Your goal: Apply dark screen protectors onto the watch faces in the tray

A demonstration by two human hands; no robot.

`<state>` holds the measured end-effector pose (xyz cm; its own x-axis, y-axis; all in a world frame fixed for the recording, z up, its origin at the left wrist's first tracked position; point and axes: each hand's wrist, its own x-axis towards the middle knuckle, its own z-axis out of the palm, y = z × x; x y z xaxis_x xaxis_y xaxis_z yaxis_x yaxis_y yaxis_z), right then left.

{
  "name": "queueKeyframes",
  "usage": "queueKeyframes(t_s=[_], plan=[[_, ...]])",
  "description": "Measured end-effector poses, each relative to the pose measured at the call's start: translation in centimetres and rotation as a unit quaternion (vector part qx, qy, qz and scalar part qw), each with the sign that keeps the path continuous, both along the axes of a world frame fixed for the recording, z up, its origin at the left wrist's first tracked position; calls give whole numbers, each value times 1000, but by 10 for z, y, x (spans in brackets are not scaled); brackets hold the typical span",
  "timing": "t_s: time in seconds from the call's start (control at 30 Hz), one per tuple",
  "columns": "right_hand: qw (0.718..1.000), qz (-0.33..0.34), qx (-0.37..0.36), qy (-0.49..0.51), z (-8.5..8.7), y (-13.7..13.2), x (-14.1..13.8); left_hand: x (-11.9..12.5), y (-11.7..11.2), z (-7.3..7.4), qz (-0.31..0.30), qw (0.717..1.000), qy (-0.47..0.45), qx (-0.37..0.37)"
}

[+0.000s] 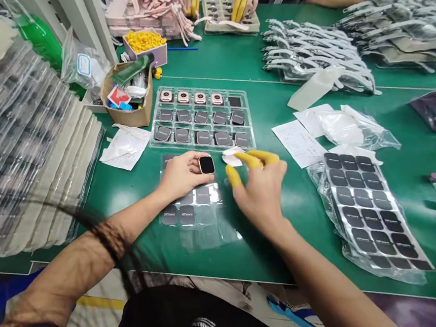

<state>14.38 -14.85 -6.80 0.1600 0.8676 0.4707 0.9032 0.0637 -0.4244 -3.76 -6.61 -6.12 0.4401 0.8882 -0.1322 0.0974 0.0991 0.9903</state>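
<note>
My left hand (181, 176) grips a small square smartwatch body (206, 165) by its edges, black screen facing up. To its right is my right hand (260, 190), slightly blurred, with yellow finger cots on several fingers. A crumpled white wiping cloth (232, 156) is at its thumb and index fingertips, apart from the watch. Below my left hand lies a clear sheet of dark square stickers (186, 215), partly covered by the hand. Just beyond stands a clear plastic tray (251, 125); its back row holds several watch bodies (199, 98), and dark square pieces fill the other rows.
Stacked trays (31, 164) rise at the left beside a cardboard box (132, 115) of odds and ends. A sticker sheet (370, 206) lies right, near papers (298, 141). Grey straps (315, 53) are piled behind. Across the table, another person's hands (245, 1) work over a tray.
</note>
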Motion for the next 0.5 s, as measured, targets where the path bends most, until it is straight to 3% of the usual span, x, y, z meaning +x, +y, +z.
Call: queueKeyframes(t_s=[0.07, 0.13, 0.2, 0.3, 0.5], plan=[[991, 131, 3, 1, -2, -27, -13, 2, 0, -1, 17, 1000, 2, -5], [978, 208, -14, 14, -6, -46, -28, 2, 0, -2, 34, 999, 2, -9], [981, 192, -26, 20, -9, -51, -39, 2, 0, -3, 35, 999, -4, -17], [987, 151, -47, 31, -10, -36, -43, 0, 2, -1, 16, 998, -32, -56], [978, 206, -3, 24, -9, -9, -36, -4, 11, 4, 15, 988, -89, -126]])
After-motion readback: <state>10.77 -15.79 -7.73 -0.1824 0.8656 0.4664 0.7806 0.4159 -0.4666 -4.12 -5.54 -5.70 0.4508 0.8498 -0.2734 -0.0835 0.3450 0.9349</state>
